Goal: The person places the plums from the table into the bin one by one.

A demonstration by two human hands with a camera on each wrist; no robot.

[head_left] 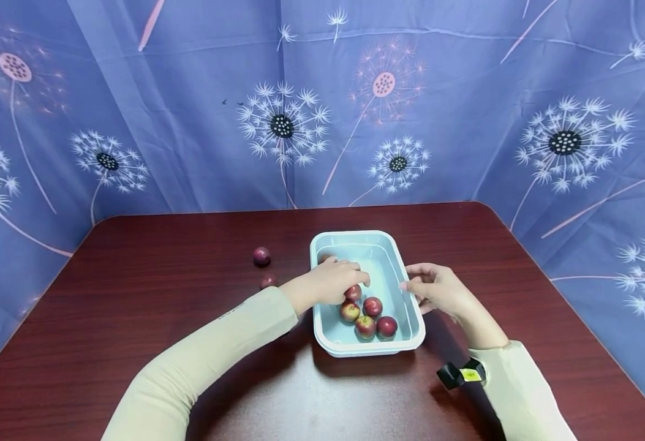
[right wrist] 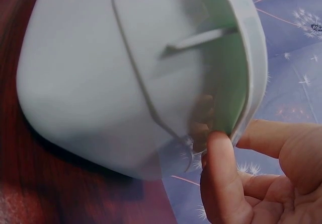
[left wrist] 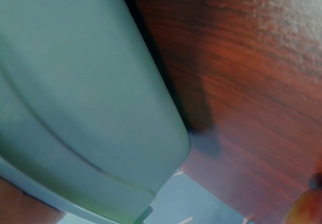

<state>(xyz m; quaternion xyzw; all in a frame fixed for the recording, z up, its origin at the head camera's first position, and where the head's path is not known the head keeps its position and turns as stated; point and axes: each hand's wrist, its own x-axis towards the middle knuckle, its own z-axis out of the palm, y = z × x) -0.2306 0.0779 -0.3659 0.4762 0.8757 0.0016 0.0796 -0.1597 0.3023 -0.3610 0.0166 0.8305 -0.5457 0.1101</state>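
Observation:
A pale blue plastic basin (head_left: 394, 257) stands on the table with several red plums (head_left: 386, 327) in its near half. My left hand (head_left: 330, 282) reaches over the basin's left rim, its fingers bent downward. A plum (head_left: 353, 293) shows right under these fingers; whether they grip it is hidden. Another reddish round thing (head_left: 326, 257) lies partly behind the hand. The left wrist view holds mostly the basin's outer wall (left wrist: 85, 83). My right hand (head_left: 438, 291) pinches the basin's right rim between thumb and fingers, as the right wrist view shows at the rim (right wrist: 254, 58).
Two plums lie on the dark red wooden table (head_left: 135, 318) left of the basin: one plum (head_left: 261, 256) farther back, the other plum (head_left: 268, 281) beside the left forearm. A blue dandelion-print cloth (head_left: 190, 122) hangs behind the table. A black wrist device (head_left: 460, 373) sits on the right wrist.

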